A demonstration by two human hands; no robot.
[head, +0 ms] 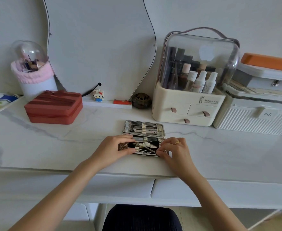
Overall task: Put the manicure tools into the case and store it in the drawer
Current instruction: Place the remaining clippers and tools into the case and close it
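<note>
The manicure case [143, 138] lies open on the white marble-patterned worktop [53, 147], just in front of the person, with its far half flat and filled with metal tools [142, 128] held under straps. The near half sits between both hands. The left hand [116, 147] grips the left end of the near half, fingers curled over its edge. The right hand [173, 148] pinches at the right end, fingertips curled on a slim tool [151, 150] or its strap; which of the two cannot be told.

Judged from appearance, the case is small, rigid and light, the tools thin, stiff, smooth and pointed. The tools are best taken by the shank, and the case, once shut, by its long edges.

Behind stand a red zip box [53, 107], a cosmetics organiser [192, 97] and a wavy mirror [100, 47]. Two drawer fronts [203, 189] run closed beneath the worktop edge.
</note>
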